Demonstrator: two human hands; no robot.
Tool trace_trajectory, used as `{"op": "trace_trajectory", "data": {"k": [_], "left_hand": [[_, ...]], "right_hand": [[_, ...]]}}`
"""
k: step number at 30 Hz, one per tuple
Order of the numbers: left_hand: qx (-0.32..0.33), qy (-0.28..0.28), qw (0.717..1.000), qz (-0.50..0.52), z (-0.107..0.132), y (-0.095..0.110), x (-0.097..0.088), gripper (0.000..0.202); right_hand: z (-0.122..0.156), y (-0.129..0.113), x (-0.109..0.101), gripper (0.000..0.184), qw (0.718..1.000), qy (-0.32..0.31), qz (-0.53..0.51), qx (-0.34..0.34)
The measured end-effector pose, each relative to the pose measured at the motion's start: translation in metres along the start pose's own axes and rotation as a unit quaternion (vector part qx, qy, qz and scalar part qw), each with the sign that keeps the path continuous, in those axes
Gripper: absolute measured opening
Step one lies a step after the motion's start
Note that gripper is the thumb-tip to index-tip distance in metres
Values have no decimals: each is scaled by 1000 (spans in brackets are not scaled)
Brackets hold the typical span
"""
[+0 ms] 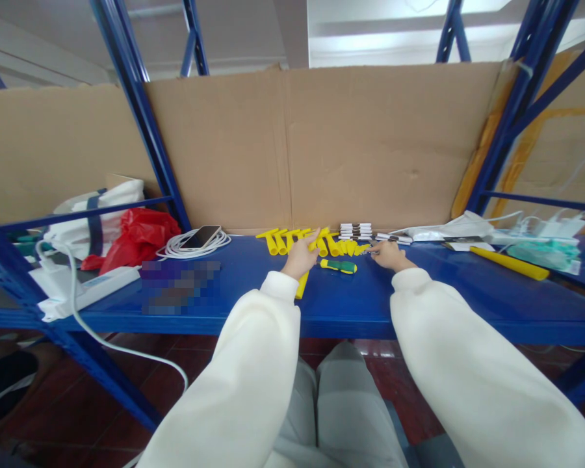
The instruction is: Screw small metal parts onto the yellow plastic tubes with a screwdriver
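Observation:
My left hand (pixel 301 255) is closed around a yellow T-shaped plastic piece (pixel 301 286), whose handle sticks out below the palm toward me. More yellow T-shaped pieces (pixel 272 242) lie in a row at the back of the blue shelf, on both sides of that hand. Between my hands lies a green and yellow screwdriver handle (pixel 338 266). Behind it are several small yellow pieces (pixel 350 247). My right hand (pixel 390 255) has its fingertips drawn together at tiny items by these pieces; what it pinches, if anything, is too small to make out.
White-and-black bundles (pixel 355 231) are stacked against the cardboard wall (pixel 370 143). On the left lie a phone (pixel 201 237) on a coiled white cable, a red bag (pixel 143 234) and a power strip (pixel 97 290). A long yellow tool (pixel 509 262) rests at right. Blue posts frame the shelf.

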State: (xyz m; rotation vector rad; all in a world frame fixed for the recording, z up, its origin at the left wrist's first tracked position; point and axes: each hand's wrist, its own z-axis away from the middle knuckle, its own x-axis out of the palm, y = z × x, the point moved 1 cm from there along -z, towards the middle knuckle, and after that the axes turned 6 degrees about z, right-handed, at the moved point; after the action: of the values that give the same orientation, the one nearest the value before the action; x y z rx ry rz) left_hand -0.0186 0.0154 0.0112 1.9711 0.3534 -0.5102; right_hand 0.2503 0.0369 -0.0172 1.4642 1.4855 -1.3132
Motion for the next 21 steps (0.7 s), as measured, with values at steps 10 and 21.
{"op": "trace_trajectory", "data": {"k": [10, 21], "left_hand": [[89, -101, 974, -180, 3, 11, 18, 61], [80, -126, 964, -222, -1, 5, 25, 56]], "right_hand": [[6, -10, -3, 42, 997, -45, 58, -13], [5, -17, -5, 29, 997, -11, 69, -19]]}}
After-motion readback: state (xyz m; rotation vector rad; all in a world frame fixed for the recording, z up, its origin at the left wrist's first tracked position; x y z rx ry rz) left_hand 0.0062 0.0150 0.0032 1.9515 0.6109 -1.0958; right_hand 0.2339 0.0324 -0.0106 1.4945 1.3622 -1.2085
